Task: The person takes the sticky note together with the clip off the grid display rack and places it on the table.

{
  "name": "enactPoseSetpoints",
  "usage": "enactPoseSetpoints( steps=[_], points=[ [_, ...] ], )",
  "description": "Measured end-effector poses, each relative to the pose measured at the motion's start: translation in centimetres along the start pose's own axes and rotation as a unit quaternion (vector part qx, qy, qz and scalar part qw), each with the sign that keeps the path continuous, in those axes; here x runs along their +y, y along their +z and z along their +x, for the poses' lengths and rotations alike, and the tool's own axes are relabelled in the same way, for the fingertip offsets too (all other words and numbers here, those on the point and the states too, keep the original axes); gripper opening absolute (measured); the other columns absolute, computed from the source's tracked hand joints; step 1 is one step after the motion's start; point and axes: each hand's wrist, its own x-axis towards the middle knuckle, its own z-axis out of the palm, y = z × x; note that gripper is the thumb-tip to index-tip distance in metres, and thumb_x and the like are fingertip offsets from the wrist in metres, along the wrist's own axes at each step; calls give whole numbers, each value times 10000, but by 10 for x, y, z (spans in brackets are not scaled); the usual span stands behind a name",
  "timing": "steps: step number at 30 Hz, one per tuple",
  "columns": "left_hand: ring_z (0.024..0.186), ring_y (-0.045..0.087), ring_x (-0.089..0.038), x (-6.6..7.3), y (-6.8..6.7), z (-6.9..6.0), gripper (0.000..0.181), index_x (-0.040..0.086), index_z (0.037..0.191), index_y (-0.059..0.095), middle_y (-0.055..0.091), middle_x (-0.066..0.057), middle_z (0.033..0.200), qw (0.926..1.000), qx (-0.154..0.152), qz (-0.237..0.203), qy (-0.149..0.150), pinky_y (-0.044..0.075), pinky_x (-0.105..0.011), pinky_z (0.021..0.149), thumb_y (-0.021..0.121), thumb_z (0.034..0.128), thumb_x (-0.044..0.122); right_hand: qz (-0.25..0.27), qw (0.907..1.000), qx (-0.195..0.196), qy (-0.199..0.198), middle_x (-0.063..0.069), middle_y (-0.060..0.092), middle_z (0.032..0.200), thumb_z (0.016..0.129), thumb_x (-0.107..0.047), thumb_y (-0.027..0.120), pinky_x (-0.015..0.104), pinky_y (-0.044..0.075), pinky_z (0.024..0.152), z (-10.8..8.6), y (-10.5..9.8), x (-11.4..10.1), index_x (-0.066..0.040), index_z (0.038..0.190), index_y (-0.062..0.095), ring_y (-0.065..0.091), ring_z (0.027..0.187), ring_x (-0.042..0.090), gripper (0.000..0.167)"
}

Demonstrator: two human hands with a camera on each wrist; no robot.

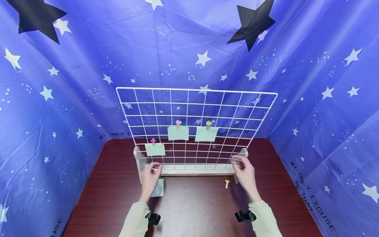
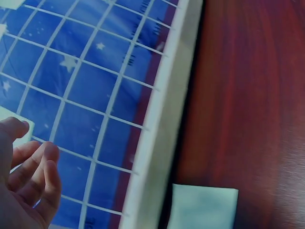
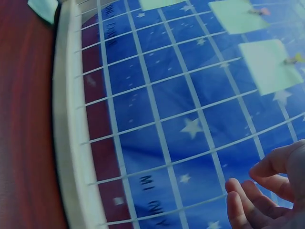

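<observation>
A white wire grid [image 1: 195,115] stands upright in a pale wooden base [image 1: 192,172]. Three pale green notes hang on it: one note [image 1: 155,149] under a magenta heart clip [image 1: 153,141], another note [image 1: 178,133] under a pink heart clip [image 1: 178,122], and a third note [image 1: 206,134] under a yellow heart clip [image 1: 209,123]. Near the grid's lower left is my left hand [image 1: 151,177], its fingers loosely bent with nothing between them. By the lower right, my right hand [image 1: 245,172] has relaxed, bent fingers and holds nothing visible. Whether either hand touches the wires is unclear.
On the dark red table [image 1: 192,210], a loose pale green note [image 1: 158,188] lies partly behind the left hand. An orange heart clip [image 1: 227,183] rests left of the right hand. Blue star-patterned curtains [image 1: 177,42] enclose the table's back and sides.
</observation>
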Motion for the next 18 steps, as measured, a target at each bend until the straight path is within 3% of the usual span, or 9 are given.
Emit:
enactPoseSetpoints(
  steps=[3,6,10,14,18],
  points=[
    [517,609,-157,9,1,6,49,19,882,681,686,-61,741,9997,-87,-209,83,457,-143,483,715,855,43,100,9999,-46,-34,248,644,961,832,177,574,120,488,694,4,-3,-29,122,1055,645,658,805,100,241],
    [513,626,-211,17,2,11,73,-3,908,680,690,-89,753,9991,-212,-347,153,477,-169,472,710,863,47,179,9998,-62,-74,251,646,936,833,186,577,136,498,700,9,-4,-51,136,1052,640,664,799,150,233],
    [531,622,-162,27,5,16,89,-22,923,679,697,-113,768,9979,-323,-464,328,496,-184,499,707,860,33,265,9992,-117,-266,238,642,943,842,181,588,154,507,705,15,-3,-63,129,1061,639,671,824,311,230],
    [524,593,-96,35,8,22,72,6,913,685,697,-64,741,9968,-351,-420,590,484,-177,504,712,857,42,288,9980,-200,-519,226,639,960,845,182,588,169,508,711,22,-1,-73,131,1066,631,669,829,227,231],
    [522,568,-48,42,13,29,72,30,918,698,694,-26,735,9950,-322,-312,891,463,-171,496,720,852,50,432,9967,-265,-629,213,630,1004,845,189,580,181,514,695,28,1,-81,131,1075,623,669,849,321,241]
  ],
)
